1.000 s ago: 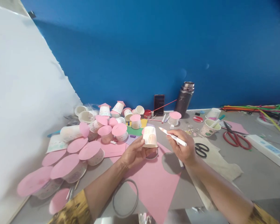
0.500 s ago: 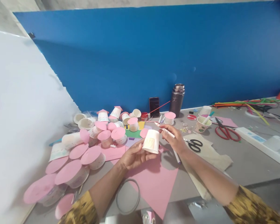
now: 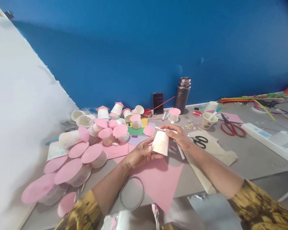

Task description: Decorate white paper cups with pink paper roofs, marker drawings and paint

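Observation:
A white paper cup (image 3: pixel 160 143) with a faint yellowish drawing on its side is held upside down in my left hand (image 3: pixel 141 152), thumb on the near side. My right hand (image 3: pixel 179 135) grips a white marker pen (image 3: pixel 161 129), which lies almost level just above the cup's upturned base. The right fingertips are close to the cup; whether they touch it I cannot tell. Below both hands lies a pink paper sheet (image 3: pixel 158 180) with a curved cutout. A loose pink paper disc (image 3: pixel 149 130) rests behind the cup.
Several paper cups topped with pink discs (image 3: pixel 73 171) crowd the left. A dark flask (image 3: pixel 182 97) and phone (image 3: pixel 157 102) stand against the blue wall. Black-handled scissors (image 3: pixel 198 141), red-handled scissors (image 3: pixel 233 128), a cup with a marker (image 3: pixel 208 121) and a power strip (image 3: pixel 266 140) are at right.
My left hand has moved slightly right with the cup. The marker pen has gone from slanting up beside the cup to nearly level over its base. The camera view has tilted down a little.

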Demonstrator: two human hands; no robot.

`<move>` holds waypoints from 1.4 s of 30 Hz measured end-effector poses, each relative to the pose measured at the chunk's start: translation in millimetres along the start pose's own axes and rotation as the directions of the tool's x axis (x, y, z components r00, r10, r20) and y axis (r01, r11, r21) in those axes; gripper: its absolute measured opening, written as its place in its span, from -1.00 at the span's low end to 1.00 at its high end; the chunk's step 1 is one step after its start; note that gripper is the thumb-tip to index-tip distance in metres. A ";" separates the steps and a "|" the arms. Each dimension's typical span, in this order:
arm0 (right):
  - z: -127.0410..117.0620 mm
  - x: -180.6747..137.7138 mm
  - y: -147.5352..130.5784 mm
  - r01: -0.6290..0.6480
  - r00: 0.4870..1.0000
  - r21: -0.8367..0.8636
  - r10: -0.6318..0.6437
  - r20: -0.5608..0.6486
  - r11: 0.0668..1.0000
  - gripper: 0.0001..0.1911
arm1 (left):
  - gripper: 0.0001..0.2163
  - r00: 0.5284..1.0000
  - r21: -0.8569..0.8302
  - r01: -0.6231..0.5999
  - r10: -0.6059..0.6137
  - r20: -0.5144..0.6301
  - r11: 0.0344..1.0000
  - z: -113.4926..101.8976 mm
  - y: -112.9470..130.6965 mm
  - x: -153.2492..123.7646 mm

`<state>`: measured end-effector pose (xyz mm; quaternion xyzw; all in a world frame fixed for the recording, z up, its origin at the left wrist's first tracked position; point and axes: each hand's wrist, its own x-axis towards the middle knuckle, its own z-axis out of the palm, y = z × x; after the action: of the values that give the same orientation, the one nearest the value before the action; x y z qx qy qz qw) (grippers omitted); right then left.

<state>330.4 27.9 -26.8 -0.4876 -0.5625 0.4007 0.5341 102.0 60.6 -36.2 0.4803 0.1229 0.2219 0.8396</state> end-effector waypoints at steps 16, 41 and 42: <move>3.8 1.2 1.7 0.020 0.979 -0.070 -0.033 -0.200 0.997 -0.48 | -0.81 0.778 0.700 0.085 0.392 -0.492 0.710 3.8 -7.2 3.9; 0.7 1.3 40.9 0.192 0.981 -0.868 -0.084 0.173 0.459 -0.36 | -0.67 0.603 0.857 0.230 0.623 -0.497 0.462 -25.6 -2.6 1.8; 1.3 0.8 41.1 0.199 0.980 -0.876 -0.085 0.180 0.440 -0.37 | -0.67 0.602 0.856 0.233 0.623 -0.499 0.461 -26.1 -2.6 1.9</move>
<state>334.1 37.1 -66.6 -0.6230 -0.7556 0.0272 0.2006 93.4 80.0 -51.7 0.6990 0.4973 0.4180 0.2991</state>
